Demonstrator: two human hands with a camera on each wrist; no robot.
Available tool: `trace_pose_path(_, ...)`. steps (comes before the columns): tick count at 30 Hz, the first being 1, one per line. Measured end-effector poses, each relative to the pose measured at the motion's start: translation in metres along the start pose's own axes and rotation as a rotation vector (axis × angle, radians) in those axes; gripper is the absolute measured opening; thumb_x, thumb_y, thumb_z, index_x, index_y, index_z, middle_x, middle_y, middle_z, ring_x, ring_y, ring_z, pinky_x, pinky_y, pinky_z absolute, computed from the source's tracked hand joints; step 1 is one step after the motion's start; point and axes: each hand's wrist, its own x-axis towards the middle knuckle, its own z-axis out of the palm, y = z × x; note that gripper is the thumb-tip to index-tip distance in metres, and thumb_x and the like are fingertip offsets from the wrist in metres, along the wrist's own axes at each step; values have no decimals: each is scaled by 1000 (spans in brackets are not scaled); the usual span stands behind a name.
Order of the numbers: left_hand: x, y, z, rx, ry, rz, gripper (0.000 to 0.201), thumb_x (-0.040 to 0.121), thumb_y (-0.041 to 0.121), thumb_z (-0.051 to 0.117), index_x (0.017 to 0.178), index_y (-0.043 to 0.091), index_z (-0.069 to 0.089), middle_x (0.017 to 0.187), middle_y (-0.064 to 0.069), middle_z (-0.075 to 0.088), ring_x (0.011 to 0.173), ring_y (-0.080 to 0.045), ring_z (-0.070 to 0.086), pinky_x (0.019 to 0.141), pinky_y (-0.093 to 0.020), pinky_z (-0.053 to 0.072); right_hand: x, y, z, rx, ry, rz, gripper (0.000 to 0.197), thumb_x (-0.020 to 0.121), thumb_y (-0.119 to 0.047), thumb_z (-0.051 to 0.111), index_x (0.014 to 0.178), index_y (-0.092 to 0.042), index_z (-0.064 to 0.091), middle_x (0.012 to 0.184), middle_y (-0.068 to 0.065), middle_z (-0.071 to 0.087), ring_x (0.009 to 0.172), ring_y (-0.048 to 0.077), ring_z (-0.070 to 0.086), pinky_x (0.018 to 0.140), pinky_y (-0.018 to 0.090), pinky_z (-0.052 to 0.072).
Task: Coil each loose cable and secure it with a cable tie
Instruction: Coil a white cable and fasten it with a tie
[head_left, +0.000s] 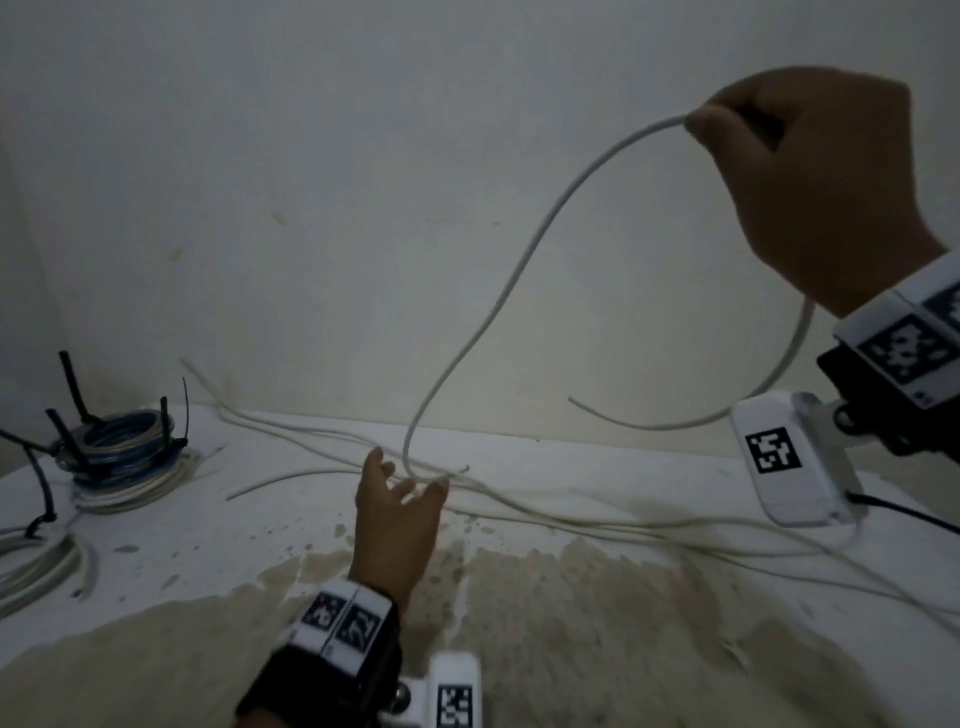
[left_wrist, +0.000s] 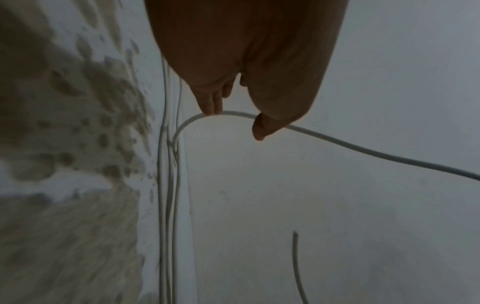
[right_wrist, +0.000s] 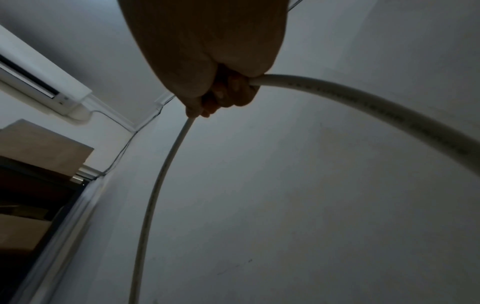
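The right hand (head_left: 810, 187), raised at about 1 o'clock, has its fingers (right_wrist: 228, 92) curled tight round the white cable (head_left: 498, 291), whose free end hangs below the wrist. The cable drops to the left hand (head_left: 397, 519) near the centre, fingers (left_wrist: 213, 102) loosely spread and just touching it above the surface (head_left: 623, 597). To coil well, the left hand probably should close on the cable and feed even loops, clear of the other loose cables (head_left: 597, 519); bundled coils (head_left: 124, 457) sit at 9 o'clock.

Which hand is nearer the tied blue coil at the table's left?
Left. The left hand is low on the table right of the blue coil; the right hand is raised, far right.
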Motion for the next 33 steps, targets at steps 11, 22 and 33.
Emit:
trace_pose_path(11, 15, 28, 8, 199, -161, 207, 17, 95, 32, 49, 96, 21, 62, 101, -2, 67, 102, -20, 59, 80, -28, 40, -32, 33, -41, -22, 81, 202, 35, 94, -32, 51, 97, -3, 71, 78, 13, 63, 73, 15, 50, 64, 18, 27)
trace_pose_path(22, -3, 40, 10, 181, -51, 443, 28, 99, 18, 44, 80, 27, 62, 59, 3, 50, 49, -11, 47, 46, -21, 42, -70, 56, -35, 9, 82, 526, 27, 99, -22, 42, 104, 0, 57, 100, 20, 63, 83, 19, 50, 67, 22, 31)
trace_pose_path(33, -51, 136, -10, -265, -244, 299, 25, 101, 20, 41, 87, 12, 60, 50, 9, 33, 41, -6, 22, 37, -17, 18, -139, 21, 45, -224, -923, 770, 72, 93, -38, 52, 147, -8, 17, 150, 20, 25, 132, 35, 33, 106, 44, 32)
